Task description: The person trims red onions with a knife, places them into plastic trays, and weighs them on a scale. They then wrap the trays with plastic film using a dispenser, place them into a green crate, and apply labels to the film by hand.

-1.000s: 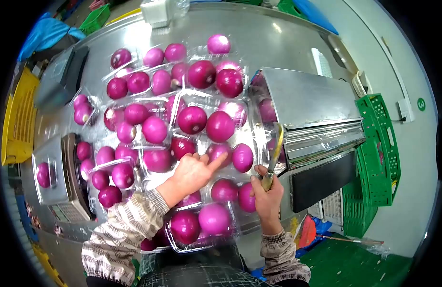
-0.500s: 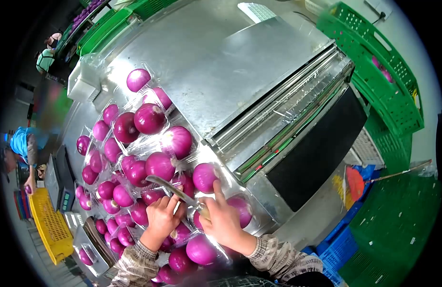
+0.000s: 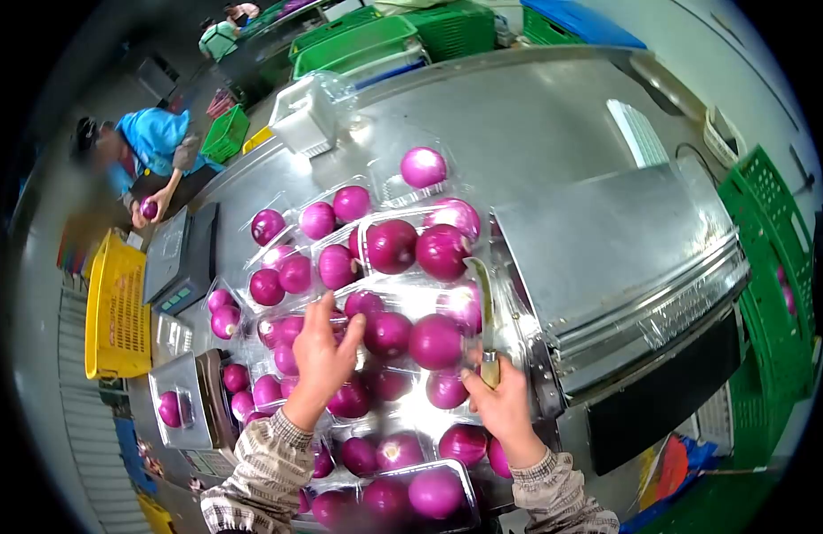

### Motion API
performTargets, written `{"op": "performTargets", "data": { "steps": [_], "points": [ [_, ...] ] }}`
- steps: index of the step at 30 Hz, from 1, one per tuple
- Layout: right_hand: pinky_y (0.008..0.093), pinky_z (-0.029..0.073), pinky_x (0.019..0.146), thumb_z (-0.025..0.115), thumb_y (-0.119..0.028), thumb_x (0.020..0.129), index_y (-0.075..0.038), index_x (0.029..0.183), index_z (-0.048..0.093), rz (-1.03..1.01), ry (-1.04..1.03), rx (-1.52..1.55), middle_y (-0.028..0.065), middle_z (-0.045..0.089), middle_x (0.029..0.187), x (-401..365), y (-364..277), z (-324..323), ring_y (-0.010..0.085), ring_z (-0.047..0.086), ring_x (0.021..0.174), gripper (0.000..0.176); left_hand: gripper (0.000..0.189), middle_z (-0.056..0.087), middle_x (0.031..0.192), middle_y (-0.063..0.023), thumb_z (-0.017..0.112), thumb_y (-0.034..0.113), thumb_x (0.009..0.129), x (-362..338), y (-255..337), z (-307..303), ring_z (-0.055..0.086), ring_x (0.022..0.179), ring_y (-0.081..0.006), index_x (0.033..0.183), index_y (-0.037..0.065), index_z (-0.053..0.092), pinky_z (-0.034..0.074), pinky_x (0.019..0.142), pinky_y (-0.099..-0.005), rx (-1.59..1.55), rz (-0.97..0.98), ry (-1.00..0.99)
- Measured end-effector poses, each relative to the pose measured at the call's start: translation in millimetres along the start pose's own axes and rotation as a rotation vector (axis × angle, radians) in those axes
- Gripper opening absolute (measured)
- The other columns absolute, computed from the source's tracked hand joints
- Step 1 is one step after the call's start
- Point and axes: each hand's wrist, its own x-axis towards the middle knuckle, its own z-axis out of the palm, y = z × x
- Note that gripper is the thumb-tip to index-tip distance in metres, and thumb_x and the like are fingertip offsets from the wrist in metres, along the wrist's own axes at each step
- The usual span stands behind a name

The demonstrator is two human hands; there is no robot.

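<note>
My right hand [image 3: 503, 402] grips the pale handle of a knife [image 3: 488, 311]; its curved blade points away from me, along the right side of the trays. My left hand [image 3: 322, 360] is held over the packed onions with thumb and fingers apart. Just right of my left fingers lies a purple onion [image 3: 387, 334], and another onion [image 3: 435, 342] sits nearer the knife. Clear plastic trays hold most of the onions. Two darker onions [image 3: 392, 246] rest on a clear tray farther back. Close to my body stands a tray [image 3: 471, 498] with large onions.
At right is a metal wrapping machine [image 3: 616, 258] with a film roller. A scale [image 3: 182, 258] and a yellow crate [image 3: 117, 311] stand at left, near a person in blue [image 3: 158, 142] holding an onion. Green crates [image 3: 358, 49] line the back, behind a white container [image 3: 303, 120].
My view has turned left, bringing the person in blue further in. My hands have moved apart, and the knife now points more straight ahead.
</note>
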Motion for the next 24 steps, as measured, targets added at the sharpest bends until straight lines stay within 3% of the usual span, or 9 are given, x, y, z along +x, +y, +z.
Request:
{"op": "performTargets", "data": {
  "steps": [3,6,9,13,14,18,20,24],
  "points": [
    [0.0218,0.041,0.044,0.063,0.000,0.084,0.010,0.120,0.055,0.170,-0.010,0.154,0.0173,0.065,0.110,6,-3,10,0.0065,0.050,0.050,0.038,0.028,0.062,0.104,-0.0173,0.064,0.020,0.086,3,-2,12,0.065,0.085,-0.0353,0.108,0.003,0.061,0.053,0.072,-0.0410,-0.115,0.106,-0.007],
    [0.0215,0.041,0.045,0.063,0.003,0.084,0.010,0.117,0.057,0.101,0.039,0.059,0.0159,0.067,0.105,-7,-9,13,0.0063,0.050,0.052,0.034,0.017,0.064,0.106,-0.0153,0.065,0.005,0.080,-4,-9,11,0.064,0.090,-0.0359,0.097,0.002,0.065,0.053,0.077,-0.0410,-0.307,0.047,0.021],
    [0.0208,0.041,0.046,0.063,0.005,0.083,0.009,0.116,0.058,0.175,0.032,0.056,0.0155,0.068,0.105,-31,-32,20,0.0063,0.050,0.052,0.033,0.020,0.065,0.105,-0.0110,0.067,0.003,0.075,-17,-17,4,0.063,0.095,-0.0314,0.096,0.004,0.065,0.053,0.079,-0.0389,-0.285,0.157,0.077],
    [0.0216,0.038,0.043,0.067,-0.001,0.083,0.006,0.101,0.059,0.134,0.132,-0.117,0.0086,0.066,0.082,-20,-11,31,0.0055,0.048,0.049,0.022,0.031,0.062,0.108,-0.0106,0.069,0.007,0.075,-1,-18,5,0.062,0.095,-0.0308,0.106,0.006,0.062,0.053,0.069,-0.0377,-0.077,0.213,0.090],
    [0.0220,0.038,0.042,0.069,-0.003,0.082,0.003,0.093,0.056,0.118,0.103,-0.226,0.0025,0.057,0.067,-11,-4,27,0.0058,0.048,0.047,0.018,0.031,0.061,0.109,-0.0102,0.068,0.009,0.076,1,-19,-1,0.062,0.094,-0.0301,0.106,0.006,0.061,0.053,0.071,-0.0376,-0.102,0.191,0.089],
    [0.0224,0.039,0.043,0.067,-0.002,0.081,-0.001,0.085,0.055,0.207,0.137,-0.078,0.0010,0.057,0.066,-1,-3,31,0.0071,0.050,0.048,0.013,0.034,0.060,0.109,-0.0101,0.069,0.013,0.074,-10,-50,-38,0.061,0.090,-0.0292,0.106,0.004,0.061,0.052,0.073,-0.0381,0.000,0.172,0.170],
    [0.0222,0.038,0.043,0.064,0.002,0.080,0.002,0.090,0.058,0.231,0.076,-0.036,0.0016,0.056,0.064,2,-2,24,0.0080,0.051,0.048,0.011,0.036,0.059,0.108,-0.0111,0.071,0.014,0.073,-7,-77,-54,0.058,0.089,-0.0299,0.105,0.003,0.061,0.050,0.073,-0.0388,0.113,0.202,0.183],
    [0.0244,0.042,0.044,0.059,0.007,0.077,0.004,0.086,0.060,0.324,0.041,0.056,0.0053,0.058,0.064,-6,-15,4,0.0100,0.050,0.045,0.009,0.052,0.058,0.103,-0.0114,0.077,0.034,0.069,1,-111,-74,0.056,0.089,-0.0297,0.105,0.001,0.061,0.047,0.075,-0.0391,0.253,0.164,0.161]
  ]
}}
